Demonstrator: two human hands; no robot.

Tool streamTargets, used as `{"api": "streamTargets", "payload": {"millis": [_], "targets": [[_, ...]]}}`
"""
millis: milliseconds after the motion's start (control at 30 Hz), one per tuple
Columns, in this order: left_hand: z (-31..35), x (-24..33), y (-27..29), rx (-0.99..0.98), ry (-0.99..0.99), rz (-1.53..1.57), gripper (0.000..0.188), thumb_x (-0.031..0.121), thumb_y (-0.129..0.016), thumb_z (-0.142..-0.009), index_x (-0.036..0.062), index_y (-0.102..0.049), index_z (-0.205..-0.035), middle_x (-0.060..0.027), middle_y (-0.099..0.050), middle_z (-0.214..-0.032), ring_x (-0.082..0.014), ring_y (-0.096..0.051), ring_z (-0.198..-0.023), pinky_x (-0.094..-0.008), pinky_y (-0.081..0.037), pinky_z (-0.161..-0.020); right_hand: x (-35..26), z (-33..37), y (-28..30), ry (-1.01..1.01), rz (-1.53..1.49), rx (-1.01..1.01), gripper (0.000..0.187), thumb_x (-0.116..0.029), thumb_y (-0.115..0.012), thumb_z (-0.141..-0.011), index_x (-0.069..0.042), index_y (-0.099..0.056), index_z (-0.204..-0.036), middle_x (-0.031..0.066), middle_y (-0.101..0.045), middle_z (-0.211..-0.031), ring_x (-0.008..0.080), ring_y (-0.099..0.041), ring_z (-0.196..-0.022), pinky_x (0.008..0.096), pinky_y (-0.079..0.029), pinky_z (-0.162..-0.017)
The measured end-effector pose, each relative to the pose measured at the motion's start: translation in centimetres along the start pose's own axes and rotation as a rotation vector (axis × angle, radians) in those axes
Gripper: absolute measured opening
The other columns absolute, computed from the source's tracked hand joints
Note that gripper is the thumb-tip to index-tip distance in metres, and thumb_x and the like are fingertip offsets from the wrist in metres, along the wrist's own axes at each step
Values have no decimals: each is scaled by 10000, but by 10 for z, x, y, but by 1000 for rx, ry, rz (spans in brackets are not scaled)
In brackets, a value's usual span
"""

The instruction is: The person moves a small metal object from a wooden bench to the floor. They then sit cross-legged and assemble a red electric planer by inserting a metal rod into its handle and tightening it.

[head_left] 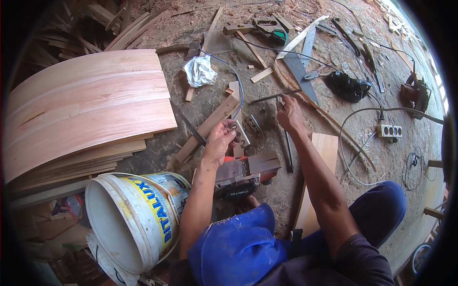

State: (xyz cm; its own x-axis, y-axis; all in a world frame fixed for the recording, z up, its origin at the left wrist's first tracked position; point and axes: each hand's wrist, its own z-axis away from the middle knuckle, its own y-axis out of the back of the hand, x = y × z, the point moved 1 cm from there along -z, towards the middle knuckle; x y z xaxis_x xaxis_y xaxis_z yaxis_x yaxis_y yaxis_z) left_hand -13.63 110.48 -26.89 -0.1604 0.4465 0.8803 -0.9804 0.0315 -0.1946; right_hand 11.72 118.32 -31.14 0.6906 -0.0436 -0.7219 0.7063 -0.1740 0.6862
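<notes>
My left hand (219, 142) pinches a small, pale metal plate (241, 133) with holes in it. Just below that hand lies an electric planer (245, 174), its flat metal sole turned up. Farther out, my right hand (290, 114) closes on a thin dark bar (266, 99); the fingertips are partly hidden. A second dark bar (289, 151) lies on the ground beside my right forearm. Between my hands is a small metal part (255, 124), too small to make out well.
Curved wooden panels (95, 90) are stacked at left, behind a white bucket (114, 224). A handsaw (301, 76), a black plastic bag (347, 86) and a power strip (389, 131) lie at right, with cables across the ground. A board (324, 157) lies under my right forearm.
</notes>
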Motion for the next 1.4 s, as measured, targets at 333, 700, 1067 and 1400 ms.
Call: {"api": "streamTargets", "payload": {"millis": [333,700,1067,1400], "targets": [[4,12,-13,-284,-111,584,332,38,-568,-1002,120,-550,-1323,-46,-657,-1174,-184,-674,-1009,-374,-597,-843,-87,42,21,-238,-973,-901,352,-403,-757,-925,-118,-644,-1097,-28,-639,-882,83,-605,-806,262,-499,-646],[1,13,-13,-318,-104,566,309,65,-576,-1007,109,-560,-1312,-65,-668,-1164,-217,-685,-1020,-418,-593,-847,-93,39,21,-269,-984,-867,419,-416,-792,-891,-102,-609,-1099,-7,-609,-901,87,-587,-809,255,-490,-614],[4,9,8,-360,-155,821,388,-11,-571,-982,136,-551,-1341,-110,-643,-1132,-245,-675,-1015,-392,-599,-861,-51,26,-13,95,-267,-568,530,-346,-773,-867,-82,-596,-1290,113,-684,-950,285,-693,-922,419,-560,-738],[10,10,-5,-472,-174,866,401,-5,-624,-927,128,-553,-1299,-127,-589,-1068,-291,-620,-1013,-414,-594,-861,-41,42,-39,271,282,-523,360,-87,-627,-838,-109,-531,-1184,190,-589,-1119,423,-662,-1032,519,-550,-817]]}}
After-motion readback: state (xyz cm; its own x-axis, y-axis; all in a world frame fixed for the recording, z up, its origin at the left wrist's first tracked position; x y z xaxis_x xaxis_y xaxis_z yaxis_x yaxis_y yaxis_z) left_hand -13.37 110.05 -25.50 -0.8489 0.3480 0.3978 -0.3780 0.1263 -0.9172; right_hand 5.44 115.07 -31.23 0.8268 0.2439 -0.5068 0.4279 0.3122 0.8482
